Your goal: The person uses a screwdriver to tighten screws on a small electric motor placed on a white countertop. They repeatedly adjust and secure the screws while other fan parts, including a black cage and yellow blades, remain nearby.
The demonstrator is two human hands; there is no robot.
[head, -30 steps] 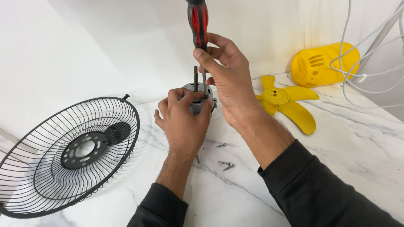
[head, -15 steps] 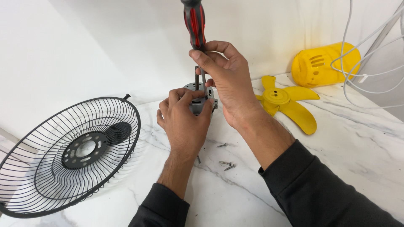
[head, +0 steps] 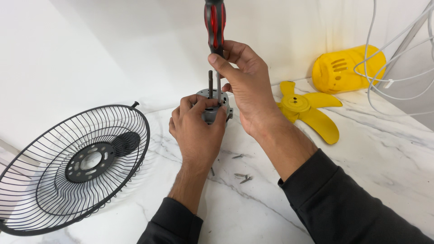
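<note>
A small grey fan motor [head: 212,112] with an upright shaft stands on the white marble table [head: 379,171]. My left hand [head: 198,129] wraps around its near side and holds it steady. My right hand [head: 244,83] grips a screwdriver with a red and black handle [head: 215,25], held vertically. Its tip points down into the top of the motor, beside the shaft. Both of my arms wear dark sleeves.
A black wire fan guard [head: 72,165] lies at the left. A yellow fan blade [head: 307,110] and a yellow housing [head: 348,68] sit at the back right, with white cables [head: 384,77] hanging there. Loose screws [head: 242,176] lie near my forearms.
The screwdriver and my right hand have shifted slightly between the frames. My left hand stays on the motor.
</note>
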